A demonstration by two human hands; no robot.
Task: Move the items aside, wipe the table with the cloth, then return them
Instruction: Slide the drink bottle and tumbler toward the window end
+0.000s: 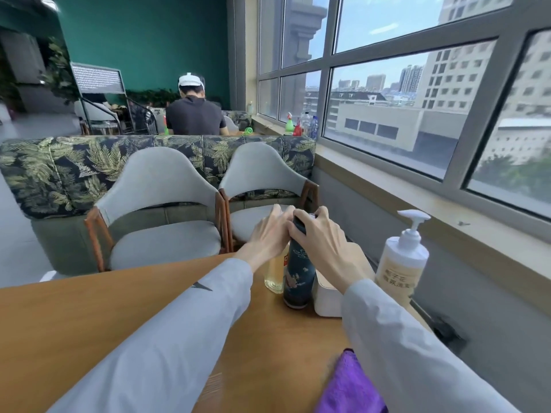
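A dark blue patterned flask (299,275) stands upright on the wooden table (89,317) near its far right edge. My right hand (322,239) is closed over the flask's top. My left hand (269,234) reaches over a clear bottle of yellowish liquid (275,275) just left of the flask, fingers spread; whether it grips the bottle is hidden. A white box (328,299) sits right of the flask, partly behind my right arm. A white pump bottle (401,263) stands farther right. A purple cloth (348,386) lies at the near right.
Two grey chairs (161,222) face the table's far edge, with a leaf-print sofa back (59,171) behind them. A window sill (417,201) and wall run along the right. A person (193,111) sits at another table in the distance.
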